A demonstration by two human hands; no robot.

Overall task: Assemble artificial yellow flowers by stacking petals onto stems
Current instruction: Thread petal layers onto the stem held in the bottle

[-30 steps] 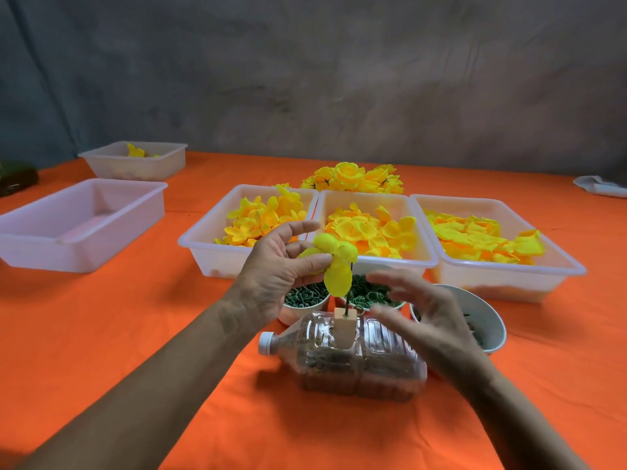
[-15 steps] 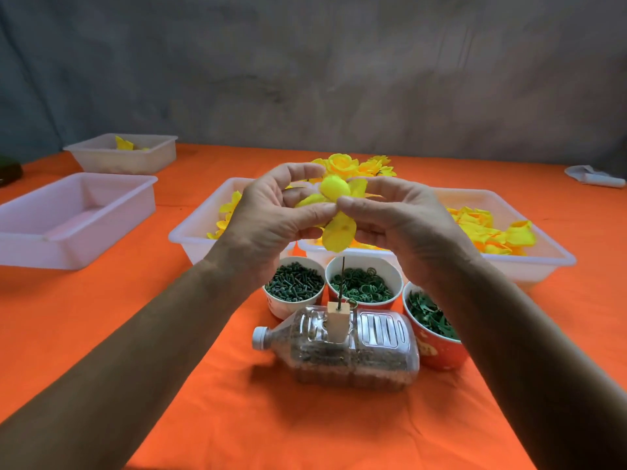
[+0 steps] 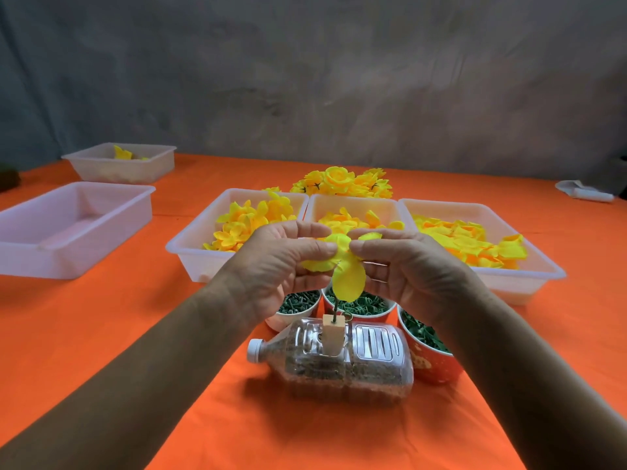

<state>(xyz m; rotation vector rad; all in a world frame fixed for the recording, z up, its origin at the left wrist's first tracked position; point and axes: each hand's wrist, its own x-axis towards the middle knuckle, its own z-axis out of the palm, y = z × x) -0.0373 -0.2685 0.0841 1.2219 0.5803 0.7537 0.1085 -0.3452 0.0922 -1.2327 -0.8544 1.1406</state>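
A yellow petal piece [image 3: 349, 278] is held at the centre of the view, just above a thin dark stem [image 3: 336, 308]. The stem stands upright in a small wooden block [image 3: 331, 337] set into a clear plastic bottle [image 3: 342, 362] lying on its side. My left hand [image 3: 278, 269] pinches the petal piece from the left between thumb and fingers. My right hand [image 3: 407, 269] pinches it from the right. The stem's top is hidden behind the hanging petal.
Three white trays [image 3: 190, 256] [image 3: 315, 205] [image 3: 536, 283] of yellow petals sit behind my hands, with a heap of finished flowers [image 3: 342, 183] beyond. Cups of green parts [image 3: 298, 305] [image 3: 359, 305] [image 3: 427, 351] stand by the bottle. Two more trays [image 3: 81, 228] [image 3: 135, 164] lie left on the orange table.
My right hand came up and joined the left on the petal piece. Both hands then lowered it toward the stem on the bottle.
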